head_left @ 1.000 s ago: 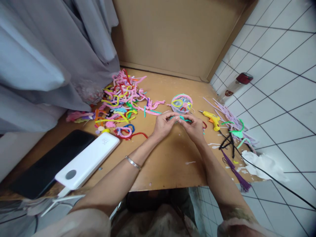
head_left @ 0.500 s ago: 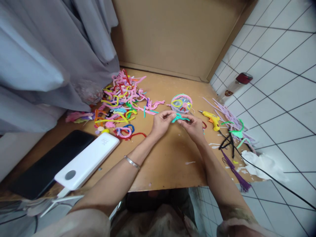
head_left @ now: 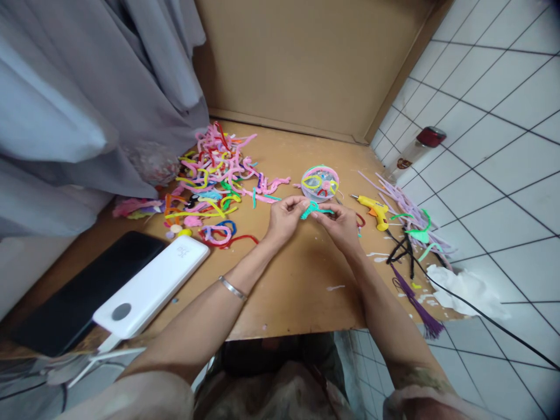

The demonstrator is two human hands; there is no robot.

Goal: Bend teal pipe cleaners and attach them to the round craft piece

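Between my two hands is a teal pipe cleaner (head_left: pixel 312 207), bent into a small loop with a tail running to the right. My left hand (head_left: pixel 285 220) pinches its left side between thumb and fingers. From the other side my right hand (head_left: pixel 338 224) grips it, with the tail passing along the fingers. Just beyond the hands stands a round clear container (head_left: pixel 321 185) with pink, yellow and red pipe cleaner pieces about its top. A yellow hot glue gun (head_left: pixel 373 211) lies to the right of my right hand.
A heap of colourful pipe cleaners (head_left: pixel 219 166) covers the back left of the table. A white power bank (head_left: pixel 153 286) and a black phone-like slab (head_left: pixel 87 291) lie front left. On the right are lilac pipe cleaners (head_left: pixel 400 201), a purple tassel (head_left: pixel 417 303), crumpled tissue (head_left: pixel 464 289) and a bottle (head_left: pixel 409 157).
The view has shifted slightly. Both hands stay in nearly the same place, and the teal loop appears a little rounder and more raised between the fingers.
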